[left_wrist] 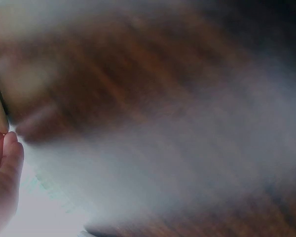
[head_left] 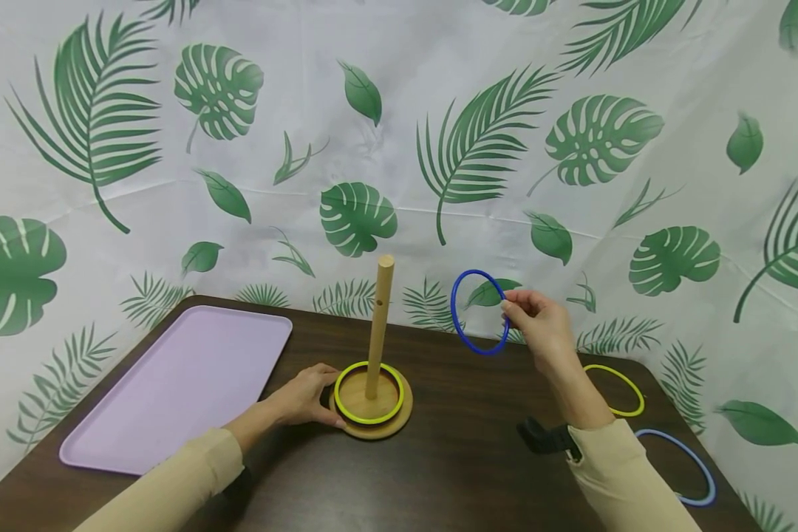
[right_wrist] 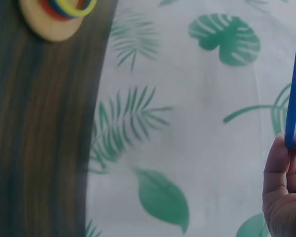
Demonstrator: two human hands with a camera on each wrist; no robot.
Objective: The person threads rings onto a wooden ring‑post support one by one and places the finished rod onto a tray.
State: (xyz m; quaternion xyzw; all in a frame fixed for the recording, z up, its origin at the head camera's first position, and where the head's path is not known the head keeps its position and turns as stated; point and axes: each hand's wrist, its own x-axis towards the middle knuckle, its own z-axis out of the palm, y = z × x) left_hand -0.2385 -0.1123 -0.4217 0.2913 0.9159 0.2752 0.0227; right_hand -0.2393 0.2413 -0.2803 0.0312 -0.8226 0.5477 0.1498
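Note:
A wooden peg stand (head_left: 380,318) with a round base stands upright on the dark table. Around the foot of its post lies a yellow ring (head_left: 370,422), with red and dark blue rings showing beneath it in the right wrist view. My left hand (head_left: 302,395) holds the left side of the base, thumb in front and fingers behind. Up in the air to the right of the post, my right hand (head_left: 545,325) pinches a blue ring (head_left: 454,310) by its right edge, between thumb and fingertips. The ring hangs upright, apart from the peg.
On the table's left lies a lilac tray (head_left: 193,369). Another yellow ring (head_left: 640,399) and a light blue ring (head_left: 701,502) lie near the right edge, partly behind my right arm. A white cloth (head_left: 386,155) with green leaves hangs behind the table.

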